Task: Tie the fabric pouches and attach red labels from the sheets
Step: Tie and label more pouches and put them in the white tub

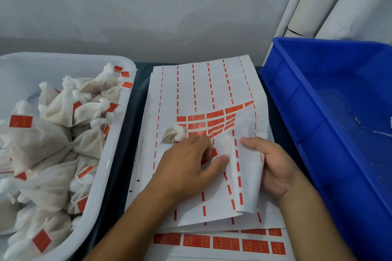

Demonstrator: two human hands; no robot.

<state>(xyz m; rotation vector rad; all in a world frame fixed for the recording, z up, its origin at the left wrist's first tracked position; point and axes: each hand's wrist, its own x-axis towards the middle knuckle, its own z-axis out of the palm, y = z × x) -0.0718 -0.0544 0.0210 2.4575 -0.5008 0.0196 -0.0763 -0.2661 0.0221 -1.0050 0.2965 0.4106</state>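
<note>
A mostly stripped label sheet (197, 91) lies in the middle of the table, with several red labels (212, 122) left near its centre. My right hand (273, 167) grips the sheet's lower right edge and curls it upward. My left hand (191, 165) presses on the sheet, its thumb and fingers pinching at a red label (214, 152). A small tied white fabric pouch (175, 133) rests on the sheet just above my left hand, touching the fingers.
A white tray (118, 125) at the left holds several tied pouches with red labels. A blue plastic bin (307, 99) stands at the right. More label sheets (212, 243) lie beneath, full of red labels. A wall and white pipes are behind.
</note>
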